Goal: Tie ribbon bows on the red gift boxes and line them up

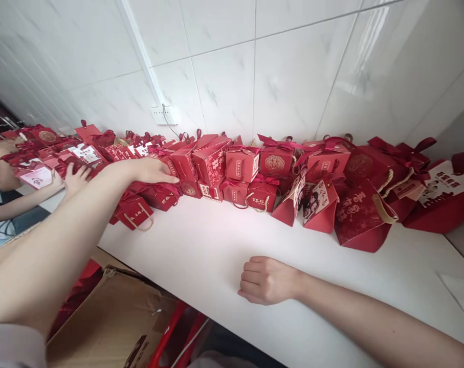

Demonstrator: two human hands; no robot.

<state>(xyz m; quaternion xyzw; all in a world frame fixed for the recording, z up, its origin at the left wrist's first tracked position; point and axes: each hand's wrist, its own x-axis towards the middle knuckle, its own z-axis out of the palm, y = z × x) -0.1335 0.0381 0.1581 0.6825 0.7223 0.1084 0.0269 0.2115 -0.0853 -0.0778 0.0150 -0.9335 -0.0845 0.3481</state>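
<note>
A long row of red gift boxes point(241, 163) with ribbons and rope handles is piled along the tiled wall on a white table point(216, 245). My left hand point(153, 171) reaches far out and lies flat, fingers stretched, on the boxes left of the middle. My right hand point(264, 280) rests on the bare tabletop nearer to me, fingers curled into a loose fist with nothing visible in it. A large red paper bag point(360, 214) with gold writing stands to the right.
Another person's hand point(75, 179) and forearm touch boxes at the far left. An open cardboard carton point(112, 317) sits below the table's near edge, beside red plastic frames point(174, 332). A wall socket point(164, 115) with a cable is above the boxes.
</note>
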